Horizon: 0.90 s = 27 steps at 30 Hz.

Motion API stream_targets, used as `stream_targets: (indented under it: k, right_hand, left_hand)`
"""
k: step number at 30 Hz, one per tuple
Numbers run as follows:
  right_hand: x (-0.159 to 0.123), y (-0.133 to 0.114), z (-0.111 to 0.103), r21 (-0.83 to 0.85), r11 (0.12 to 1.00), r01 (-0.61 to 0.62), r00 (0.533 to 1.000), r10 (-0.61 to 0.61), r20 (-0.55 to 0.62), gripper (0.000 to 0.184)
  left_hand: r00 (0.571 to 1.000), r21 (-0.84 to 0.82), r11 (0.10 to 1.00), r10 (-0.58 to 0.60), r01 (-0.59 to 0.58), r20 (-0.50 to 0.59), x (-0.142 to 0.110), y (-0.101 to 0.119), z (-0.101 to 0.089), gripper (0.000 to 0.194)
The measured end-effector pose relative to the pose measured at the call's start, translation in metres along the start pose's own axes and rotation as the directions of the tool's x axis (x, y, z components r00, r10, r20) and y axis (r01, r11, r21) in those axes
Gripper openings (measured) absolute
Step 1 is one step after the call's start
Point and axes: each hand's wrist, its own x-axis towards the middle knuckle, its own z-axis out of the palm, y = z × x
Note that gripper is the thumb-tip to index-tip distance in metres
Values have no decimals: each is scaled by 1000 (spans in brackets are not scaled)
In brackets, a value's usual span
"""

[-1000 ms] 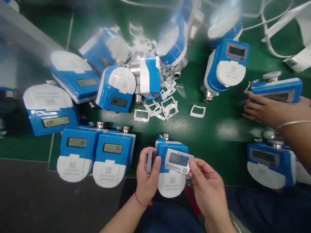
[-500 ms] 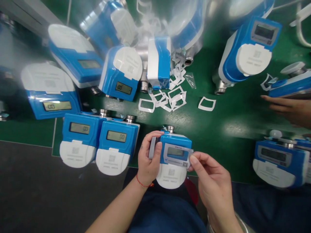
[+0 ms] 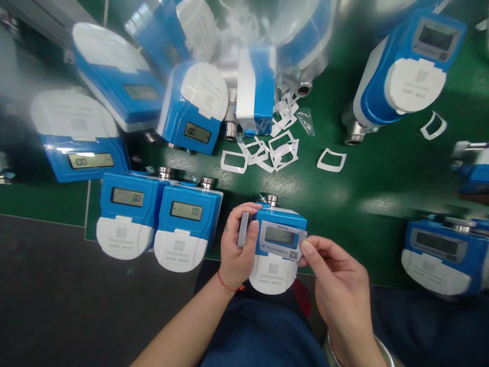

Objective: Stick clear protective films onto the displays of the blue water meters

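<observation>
A blue and white water meter (image 3: 273,275) stands at the table's near edge in front of me, its metal pipe end pointing away. Over its display lies a grey label with a clear window (image 3: 281,247). My right hand (image 3: 336,285) pinches the label's right edge between thumb and forefinger. Closed around a stack of labels (image 3: 243,229), my left hand (image 3: 237,250) rests against the meter's left side. Whether the label is pressed flat or slightly raised at the right I cannot tell.
Two meters (image 3: 186,211) stand close on my left, with several more behind, some wrapped in plastic. White paper frames (image 3: 234,161) lie scattered mid-table. On the right are a tilted meter (image 3: 414,86) and a labelled meter (image 3: 437,247) near the edge.
The label sits slightly straighter over the display, still in my right fingers. At the far right, another person's hand and the meter beside it have moved away, leaving a paper frame behind.
</observation>
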Motion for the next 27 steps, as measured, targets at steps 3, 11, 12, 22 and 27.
stream_targets:
  k: [3,11,12,22,27]
  right_hand:
    - [-1,-1,1,-6,1000,-2,1000,2,-10,13]
    - [0,-2,3,-9,1000,20,1000,-20,-11,14]
    - [0,-2,3,-9,1000,20,1000,-20,-13,14]
    - [0,-3,4,-12,1000,17,999,-17,-33,12]
    - [0,-2,4,-4,1000,18,999,-19,-38,11]
  left_hand:
    - [1000,8,1000,-7,8,-4,0,0,0,13]
    - [1000,-1,1000,3,-3,0,1,1,0,13]
    - [1000,0,1000,2,-2,1,0,1,0,13]
    - [1000,-2,1000,5,-5,-3,1,1,1,13]
    - [1000,4,1000,13,-13,1,2,2,0,13]
